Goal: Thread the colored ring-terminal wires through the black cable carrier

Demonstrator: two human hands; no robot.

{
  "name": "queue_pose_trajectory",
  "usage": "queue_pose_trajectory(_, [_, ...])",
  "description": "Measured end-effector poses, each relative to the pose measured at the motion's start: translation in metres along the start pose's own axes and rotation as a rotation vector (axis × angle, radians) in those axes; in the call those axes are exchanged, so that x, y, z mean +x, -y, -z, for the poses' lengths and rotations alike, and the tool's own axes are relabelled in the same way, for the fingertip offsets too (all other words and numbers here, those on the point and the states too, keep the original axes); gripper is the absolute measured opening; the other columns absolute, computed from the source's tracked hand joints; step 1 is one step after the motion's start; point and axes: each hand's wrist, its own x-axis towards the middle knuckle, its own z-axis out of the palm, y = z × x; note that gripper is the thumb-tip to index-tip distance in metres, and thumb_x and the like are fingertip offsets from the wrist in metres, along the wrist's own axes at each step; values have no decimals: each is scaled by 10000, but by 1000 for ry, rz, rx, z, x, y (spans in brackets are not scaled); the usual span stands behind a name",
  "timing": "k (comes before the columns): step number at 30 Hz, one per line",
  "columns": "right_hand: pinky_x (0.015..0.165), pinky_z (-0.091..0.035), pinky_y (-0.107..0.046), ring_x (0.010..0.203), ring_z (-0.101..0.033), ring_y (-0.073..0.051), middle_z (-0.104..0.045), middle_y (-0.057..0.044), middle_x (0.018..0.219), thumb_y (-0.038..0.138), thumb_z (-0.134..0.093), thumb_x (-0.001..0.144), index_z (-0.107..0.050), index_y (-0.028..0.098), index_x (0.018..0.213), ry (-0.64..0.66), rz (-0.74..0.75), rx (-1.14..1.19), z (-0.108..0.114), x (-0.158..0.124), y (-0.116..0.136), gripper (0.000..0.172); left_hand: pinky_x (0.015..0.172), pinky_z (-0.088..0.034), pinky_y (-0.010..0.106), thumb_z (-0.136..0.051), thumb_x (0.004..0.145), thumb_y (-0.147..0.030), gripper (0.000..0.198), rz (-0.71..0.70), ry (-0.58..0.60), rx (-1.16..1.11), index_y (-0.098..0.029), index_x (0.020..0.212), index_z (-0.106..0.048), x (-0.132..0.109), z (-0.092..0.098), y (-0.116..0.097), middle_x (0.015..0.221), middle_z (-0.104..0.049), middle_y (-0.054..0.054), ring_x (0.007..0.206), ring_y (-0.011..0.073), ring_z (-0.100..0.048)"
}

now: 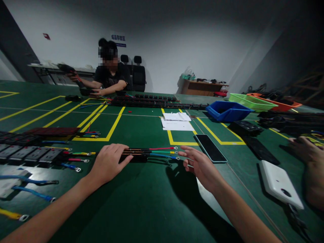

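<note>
My left hand (109,161) grips a narrow black socket strip (136,157) with copper bars along its top. The fingers reach over the strip and the thumb lies along its near side. From its right end run a red wire (162,148), a yellow-green wire (162,153) and a blue wire (162,155), each tipped with a ring terminal. Just right of those terminals is my right hand (198,166), its fingers apart and slightly curled, with nothing seen in it. Left of my left hand lie grey socket strips (32,155) with ring-ended wires.
A phone (211,148), a white device (280,184) and papers (177,121) lie on the green table (152,209). Blue (227,110), green (253,101) and orange (275,102) bins stand back right. A co-worker (111,72) holds a power drill (69,71); another person's hand (308,148) is at right.
</note>
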Motion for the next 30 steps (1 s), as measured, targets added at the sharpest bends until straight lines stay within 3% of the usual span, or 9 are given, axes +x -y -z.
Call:
queue_pose_trajectory(8, [451,-370,-212,560,-463,-80,-727,-79,1186,423,-804,732,-668,230,1256,168,45,131,-2,-13,15,575,912,-509,485,-442,999,-568,501,11,-2,3,-169,1177,-687,0,0,-1,1129,-736,141,1038,315,-669])
queue_pose_trajectory(15, [482,-428,-237,608,-554,-109,-711,-83,1250,328,-802,716,-689,227,1150,-38,-33,1,-1,-1,3,460,909,-507,487,-457,999,-552,477,3,5,3,-172,1179,-681,-1,1,0,1135,-734,133,1041,312,-668])
queue_pose_trajectory(18, [492,-428,-239,612,-555,-107,-698,-84,1286,366,-789,722,-681,228,1186,9,-12,15,-3,-2,2,496,911,-505,483,-463,995,-546,470,3,0,9,-172,1175,-683,-1,1,-1,1129,-736,131,1035,313,-674])
queue_pose_trajectory(23, [475,-386,-244,576,-494,-81,-670,-84,1342,385,-799,709,-648,256,1323,140,143,48,-9,-12,7,646,906,-501,483,-465,997,-540,464,3,-3,11,-168,1172,-681,-1,1,-2,1128,-733,132,1034,314,-668])
queue_pose_trajectory(26, [454,-362,-248,562,-476,-77,-668,-84,1341,379,-788,710,-667,265,1325,200,185,45,-12,-17,10,637,912,-498,485,-459,1002,-538,464,1,-1,11,-168,1175,-678,-1,1,-2,1130,-730,130,1032,309,-664])
queue_pose_trajectory(30, [454,-363,-241,547,-471,-71,-693,-94,1294,374,-810,695,-711,233,1214,85,148,33,-8,-11,8,547,912,-501,481,-464,998,-548,467,0,-2,9,-174,1177,-679,-1,0,-1,1129,-731,130,1029,307,-666])
